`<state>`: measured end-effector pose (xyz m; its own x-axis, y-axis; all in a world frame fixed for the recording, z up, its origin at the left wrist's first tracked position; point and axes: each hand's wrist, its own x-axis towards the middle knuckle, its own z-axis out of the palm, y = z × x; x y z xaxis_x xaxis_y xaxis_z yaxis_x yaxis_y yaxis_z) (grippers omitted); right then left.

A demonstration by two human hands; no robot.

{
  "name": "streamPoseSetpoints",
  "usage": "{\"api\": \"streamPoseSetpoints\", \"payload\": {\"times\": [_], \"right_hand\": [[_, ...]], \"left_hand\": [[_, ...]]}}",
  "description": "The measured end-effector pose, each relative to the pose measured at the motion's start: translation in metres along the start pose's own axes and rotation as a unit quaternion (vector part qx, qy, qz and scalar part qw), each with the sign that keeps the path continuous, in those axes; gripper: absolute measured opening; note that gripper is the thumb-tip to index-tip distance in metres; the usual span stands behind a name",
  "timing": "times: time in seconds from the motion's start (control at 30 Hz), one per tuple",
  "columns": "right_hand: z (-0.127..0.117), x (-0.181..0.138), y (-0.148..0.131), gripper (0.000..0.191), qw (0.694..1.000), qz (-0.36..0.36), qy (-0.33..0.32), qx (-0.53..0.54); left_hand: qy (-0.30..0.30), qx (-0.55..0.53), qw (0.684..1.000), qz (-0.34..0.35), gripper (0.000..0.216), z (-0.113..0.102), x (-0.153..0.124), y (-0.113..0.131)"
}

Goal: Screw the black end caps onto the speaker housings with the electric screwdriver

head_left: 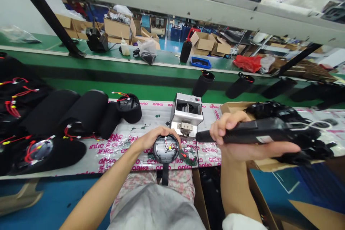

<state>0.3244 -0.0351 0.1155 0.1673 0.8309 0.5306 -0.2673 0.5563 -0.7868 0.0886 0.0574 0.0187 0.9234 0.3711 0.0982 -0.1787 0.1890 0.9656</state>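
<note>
My left hand (pixel 162 133) is wrapped round the top rim of a round black speaker housing (pixel 165 151). Its open end faces me, showing a grey inside with red, yellow and black wires, and a black strap hangs below it. In my right hand (pixel 231 133) lies a long black handheld tool (pixel 256 131), its tapered nose pointing left. The fingers curl over the tool and the thumb stretches along its underside. Just behind both hands stands a small silver screw feeder (pixel 187 115) with an open top, near the tool's tip.
Several black fabric-covered cylinders (pixel 83 111) with loose wires crowd the bench's left side. At right, a cardboard box (pixel 234 107) holds a heap of black parts (pixel 280 109). More cylinders (pixel 204 82) line the back, below a shelf beam (pixel 161 1). Printed plastic film (pixel 118 154) covers the bench.
</note>
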Motion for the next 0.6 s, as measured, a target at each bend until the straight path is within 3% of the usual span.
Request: {"api": "streamPoseSetpoints", "payload": {"times": [0.17, 0.37, 0.47, 0.6], "right_hand": [[0.026, 0.003, 0.037, 0.084, 0.999, 0.016, 0.036, -0.032], [0.019, -0.002, 0.063, 0.085, 0.996, 0.083, 0.013, -0.014], [0.010, 0.001, 0.045, 0.084, 0.992, 0.129, -0.020, 0.000], [0.004, 0.013, -0.016, 0.079, 0.989, 0.134, -0.049, -0.042]], "left_hand": [[0.014, -0.030, 0.999, 0.007, 0.050, 0.003, 0.002, -0.001], [0.017, -0.045, 0.999, 0.017, 0.049, 0.004, 0.002, -0.002], [0.015, -0.042, 0.999, 0.023, 0.049, 0.004, 0.001, -0.003], [0.010, -0.006, 0.999, 0.036, 0.050, 0.002, 0.001, -0.005]]}}
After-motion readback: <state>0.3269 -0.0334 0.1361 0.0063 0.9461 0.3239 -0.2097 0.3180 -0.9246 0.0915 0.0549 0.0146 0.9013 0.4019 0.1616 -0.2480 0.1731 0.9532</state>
